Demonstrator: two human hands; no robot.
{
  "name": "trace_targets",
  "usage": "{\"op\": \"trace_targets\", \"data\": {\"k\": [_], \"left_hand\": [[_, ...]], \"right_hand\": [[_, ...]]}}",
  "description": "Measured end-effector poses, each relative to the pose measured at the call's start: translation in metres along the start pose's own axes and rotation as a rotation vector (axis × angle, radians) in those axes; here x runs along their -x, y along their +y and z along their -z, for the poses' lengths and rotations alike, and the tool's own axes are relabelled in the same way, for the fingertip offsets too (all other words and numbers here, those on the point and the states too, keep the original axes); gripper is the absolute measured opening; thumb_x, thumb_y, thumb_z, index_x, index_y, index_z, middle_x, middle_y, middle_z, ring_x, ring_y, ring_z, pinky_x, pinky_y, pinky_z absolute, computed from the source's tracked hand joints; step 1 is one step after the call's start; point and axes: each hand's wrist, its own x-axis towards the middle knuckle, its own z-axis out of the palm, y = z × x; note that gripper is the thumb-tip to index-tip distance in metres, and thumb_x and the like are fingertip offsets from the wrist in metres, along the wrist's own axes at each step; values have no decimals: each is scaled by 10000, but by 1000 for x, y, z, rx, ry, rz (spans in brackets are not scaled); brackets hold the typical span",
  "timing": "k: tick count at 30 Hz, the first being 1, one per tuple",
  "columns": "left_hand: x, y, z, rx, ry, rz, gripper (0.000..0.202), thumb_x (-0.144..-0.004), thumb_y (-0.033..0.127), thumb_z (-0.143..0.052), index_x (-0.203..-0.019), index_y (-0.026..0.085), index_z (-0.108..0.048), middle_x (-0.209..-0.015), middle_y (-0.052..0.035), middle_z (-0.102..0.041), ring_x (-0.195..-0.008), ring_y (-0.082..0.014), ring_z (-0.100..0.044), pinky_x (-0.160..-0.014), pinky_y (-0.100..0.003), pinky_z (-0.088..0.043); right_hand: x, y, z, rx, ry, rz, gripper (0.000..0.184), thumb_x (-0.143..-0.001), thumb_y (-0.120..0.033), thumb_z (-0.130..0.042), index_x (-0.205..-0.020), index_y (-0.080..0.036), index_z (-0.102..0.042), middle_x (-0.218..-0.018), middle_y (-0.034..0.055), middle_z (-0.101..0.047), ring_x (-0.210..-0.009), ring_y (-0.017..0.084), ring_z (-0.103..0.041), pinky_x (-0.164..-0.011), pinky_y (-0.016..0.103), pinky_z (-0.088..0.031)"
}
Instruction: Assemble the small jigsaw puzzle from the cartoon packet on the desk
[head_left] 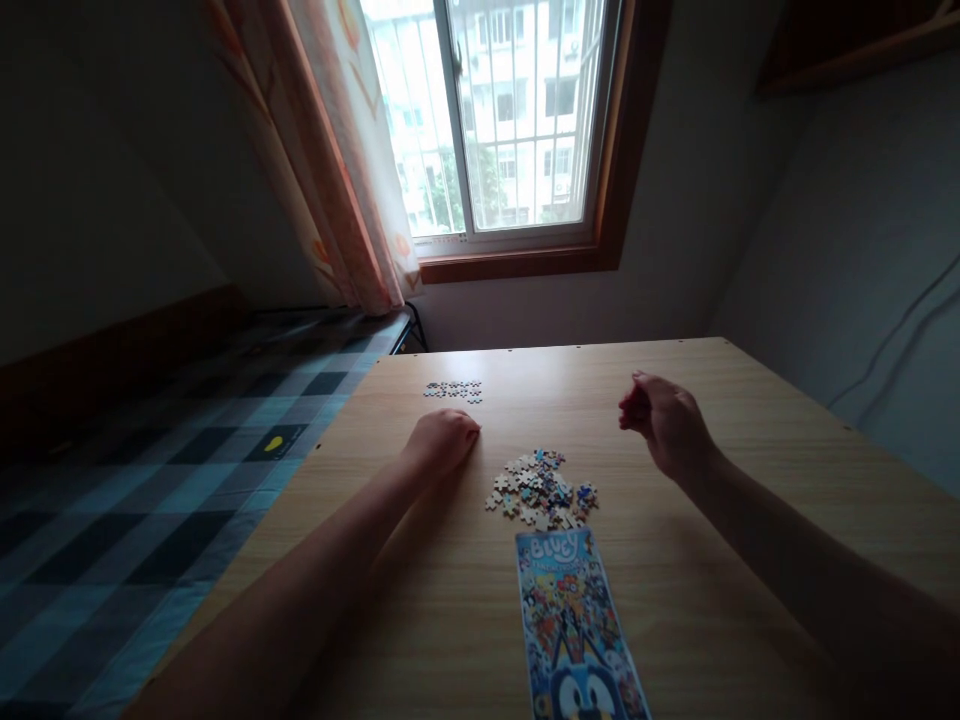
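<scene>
My left hand (441,438) rests on the wooden table with its fingers curled together, just in front of a small group of jigsaw pieces (454,390). Whatever its fingertips may hold is hidden. Raised over the right half of the table, my right hand (671,422) is closed in a pinch, and I cannot make out anything in it. Between the hands, nearer to me, lies a loose heap of jigsaw pieces (544,490), some face up and some showing pale backs. A blue Bluey picture sheet or box (574,620) lies flat right below the heap.
The light wooden table (720,600) reaches back toward a barred window (525,120). A bed with a checked cover (187,490) stands along the left side, under an orange-patterned curtain (330,150). A wall with a cable (900,340) is on the right.
</scene>
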Motion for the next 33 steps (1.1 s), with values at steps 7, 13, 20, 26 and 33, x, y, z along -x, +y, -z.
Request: {"op": "trace_targets", "data": {"k": [7,13,20,26,33], "left_hand": [[-18,-30,4,-140,-15,129,270,-847,291,-548,-936,279,-803,-957,-67,-764,-890,-251,-688,-765,-338,-501],[-16,-37,-8,-85,112,195,259,-878,332,-559,-962,265,-794,-990,-46,-767,-924,-257,-687,-781,-343,-513],[-14,-41,-20,-47,205,106,277,-934,299,-515,-970,269,-787,-1084,-22,-749,-987,-220,-664,-804,-312,-520],[-16,-47,-24,-47,218,56,278,-945,300,-510,-980,291,-786,-1096,-13,-748,-996,-224,-658,-849,-327,-516],[-17,-44,-26,-65,244,58,286,-950,308,-503,-970,287,-787,-1084,-20,-748,-1006,-232,-647,-852,-338,-515]], "right_hand": [[-32,48,-4,80,104,34,337,-757,-471,-617,-598,-184,-540,-530,8,-579,-395,107,-512,-378,220,-441],[-28,64,0,170,-21,102,391,-756,-499,-674,-580,-165,-572,-544,20,-580,-420,101,-506,-392,213,-426],[-24,67,0,304,-116,159,439,-819,-530,-624,-582,-164,-579,-522,11,-558,-434,96,-489,-418,209,-393],[-23,70,2,418,-197,171,487,-854,-575,-590,-593,-164,-578,-512,11,-544,-458,107,-505,-448,213,-381],[-21,67,0,448,-227,175,511,-830,-609,-600,-584,-161,-580,-525,20,-556,-468,111,-508,-456,217,-377]]}}
